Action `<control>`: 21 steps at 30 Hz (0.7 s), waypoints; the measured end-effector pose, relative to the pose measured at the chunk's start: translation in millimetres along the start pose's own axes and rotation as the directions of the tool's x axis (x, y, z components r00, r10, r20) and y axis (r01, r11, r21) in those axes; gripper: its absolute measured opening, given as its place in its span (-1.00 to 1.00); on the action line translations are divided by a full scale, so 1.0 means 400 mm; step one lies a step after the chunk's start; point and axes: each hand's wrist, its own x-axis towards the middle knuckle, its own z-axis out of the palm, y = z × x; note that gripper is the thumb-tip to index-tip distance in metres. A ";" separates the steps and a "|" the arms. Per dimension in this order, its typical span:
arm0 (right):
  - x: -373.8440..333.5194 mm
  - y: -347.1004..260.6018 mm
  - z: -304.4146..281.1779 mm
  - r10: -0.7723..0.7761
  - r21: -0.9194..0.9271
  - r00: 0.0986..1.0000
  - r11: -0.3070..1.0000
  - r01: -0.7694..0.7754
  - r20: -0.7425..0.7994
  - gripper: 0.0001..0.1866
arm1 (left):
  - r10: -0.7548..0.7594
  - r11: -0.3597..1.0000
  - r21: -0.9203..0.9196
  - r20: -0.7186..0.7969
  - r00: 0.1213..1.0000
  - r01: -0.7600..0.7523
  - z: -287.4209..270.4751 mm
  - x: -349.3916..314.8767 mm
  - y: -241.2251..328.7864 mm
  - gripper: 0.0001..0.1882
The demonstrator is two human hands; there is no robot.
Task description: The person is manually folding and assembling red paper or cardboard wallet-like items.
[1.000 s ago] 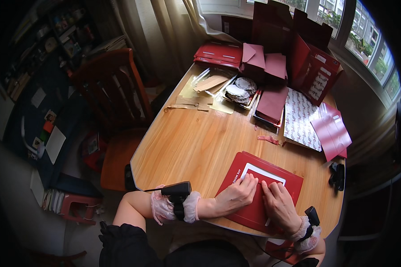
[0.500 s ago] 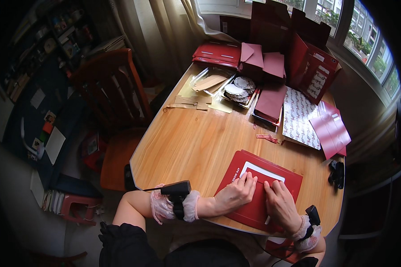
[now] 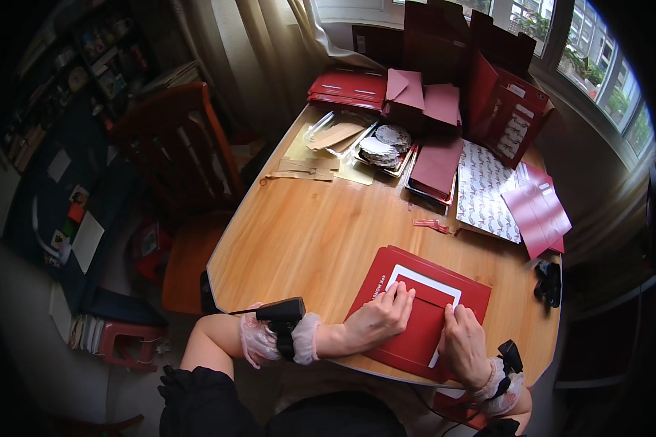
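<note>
Both hands press flat, fingers spread, gripping nothing: left hand (image 3: 381,317) and right hand (image 3: 464,342) pin the red card folder (image 3: 420,309) at the tabletop's (image 3: 321,233) near edge. I judge that keeps its white-framed panel lying flat.

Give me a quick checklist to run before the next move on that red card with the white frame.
1. Red card lies flat on the wooden table: ok.
2. Left hand pressing on the card's left part: ok.
3. Right hand on the card's right part, fingertips at the white frame: ok.
4. Card fully on the table: not ok, its near corner sits at or over the table edge.
5. Table just beyond the card free of other things: ok; the small red strip lies farther off.
6. Inner panel fully seated in the frame: cannot tell.
</note>
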 end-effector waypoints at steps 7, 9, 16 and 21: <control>0.005 0.022 0.000 0.003 -0.031 0.999 1.000 -0.002 0.051 -0.69 | -0.001 1.000 -0.023 -0.007 1.000 0.001 0.000 -0.003 -0.013 -0.55; 0.002 0.027 0.010 -0.031 -0.048 0.999 0.998 0.033 0.033 -0.76 | -0.008 1.000 -0.013 0.007 1.000 0.008 -0.009 -0.003 -0.013 -0.55; 0.017 0.029 -0.039 0.013 0.016 0.999 1.000 -0.012 -0.044 -0.80 | -0.006 1.000 -0.010 -0.002 1.000 0.006 -0.013 -0.006 -0.009 -0.55; 0.047 0.002 -0.015 -0.257 -0.044 0.956 0.966 0.254 -0.142 -0.56 | 0.008 1.000 0.015 0.008 1.000 -0.009 -0.015 0.000 -0.006 -0.54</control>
